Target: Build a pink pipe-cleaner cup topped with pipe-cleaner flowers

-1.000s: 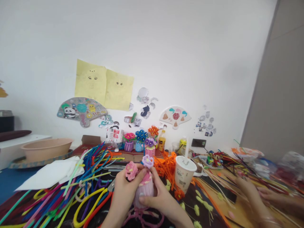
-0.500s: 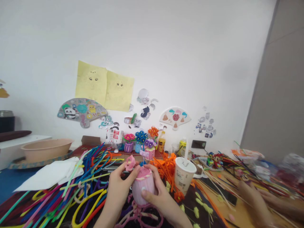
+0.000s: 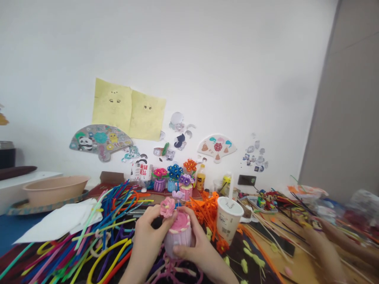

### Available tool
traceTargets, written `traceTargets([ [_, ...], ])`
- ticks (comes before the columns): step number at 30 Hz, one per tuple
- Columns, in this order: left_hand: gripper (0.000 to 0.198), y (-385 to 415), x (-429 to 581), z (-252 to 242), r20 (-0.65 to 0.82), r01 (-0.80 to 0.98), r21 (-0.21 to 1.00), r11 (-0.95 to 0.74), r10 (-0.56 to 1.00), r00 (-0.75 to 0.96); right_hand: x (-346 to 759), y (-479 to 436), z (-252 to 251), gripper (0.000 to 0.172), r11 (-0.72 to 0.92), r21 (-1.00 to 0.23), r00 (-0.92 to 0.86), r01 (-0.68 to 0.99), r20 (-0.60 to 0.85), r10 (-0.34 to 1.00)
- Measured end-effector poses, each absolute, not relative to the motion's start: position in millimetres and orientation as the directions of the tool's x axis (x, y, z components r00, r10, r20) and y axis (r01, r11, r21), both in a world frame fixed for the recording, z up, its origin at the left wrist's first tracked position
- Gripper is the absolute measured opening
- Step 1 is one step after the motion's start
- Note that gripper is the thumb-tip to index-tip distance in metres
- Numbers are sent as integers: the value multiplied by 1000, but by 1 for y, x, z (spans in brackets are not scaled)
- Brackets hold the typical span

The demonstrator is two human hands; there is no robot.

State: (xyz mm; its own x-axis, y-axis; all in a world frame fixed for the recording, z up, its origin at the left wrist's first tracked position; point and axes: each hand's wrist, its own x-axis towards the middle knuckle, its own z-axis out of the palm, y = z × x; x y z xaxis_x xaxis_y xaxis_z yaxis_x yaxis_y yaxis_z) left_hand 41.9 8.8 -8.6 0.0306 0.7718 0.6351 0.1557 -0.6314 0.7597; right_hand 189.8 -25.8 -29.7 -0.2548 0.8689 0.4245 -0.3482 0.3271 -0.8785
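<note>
My left hand (image 3: 149,232) is closed, pinching a pink pipe-cleaner flower (image 3: 167,207) between thumb and fingers at the pot's left rim. My right hand (image 3: 199,244) wraps round a lilac pipe-cleaner flowerpot (image 3: 177,241) with a pink top and a twisted pink-and-cream rim. The right thumb presses on the pot's front. Behind the pink flower a small lilac flower (image 3: 178,195) shows above the pot. The flower's stem end is hidden by my left fingers. Pink and lilac pipe cleaners (image 3: 173,269) lie below the pot.
Loose coloured pipe cleaners (image 3: 68,244) pile up at the left. Orange pipe-cleaner flowers (image 3: 204,207) and a paper cup (image 3: 229,221) with a straw stand at the right. Finished potted flowers (image 3: 174,177) line the back. Another person's hands (image 3: 322,240) work at the far right.
The pink flower has shifted right and turned to face up more. The pot has tipped toward me, showing more of its pink top. The other person's hands have moved slightly.
</note>
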Motion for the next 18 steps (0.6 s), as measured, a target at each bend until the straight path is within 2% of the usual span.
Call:
traceTargets([
  [7,27,9,42,-8,694,252,682,-686,716,69,190,-26,-33,80,330,-879,-243,-343,422,873],
  [12,28,9,43,-8,652,270,721,-638,757,49,191,-22,-37,81,384,-874,-229,-297,455,860],
  [18,25,10,42,-8,618,206,764,-612,785,42,190,-25,-33,80,367,-880,-252,-301,445,859],
])
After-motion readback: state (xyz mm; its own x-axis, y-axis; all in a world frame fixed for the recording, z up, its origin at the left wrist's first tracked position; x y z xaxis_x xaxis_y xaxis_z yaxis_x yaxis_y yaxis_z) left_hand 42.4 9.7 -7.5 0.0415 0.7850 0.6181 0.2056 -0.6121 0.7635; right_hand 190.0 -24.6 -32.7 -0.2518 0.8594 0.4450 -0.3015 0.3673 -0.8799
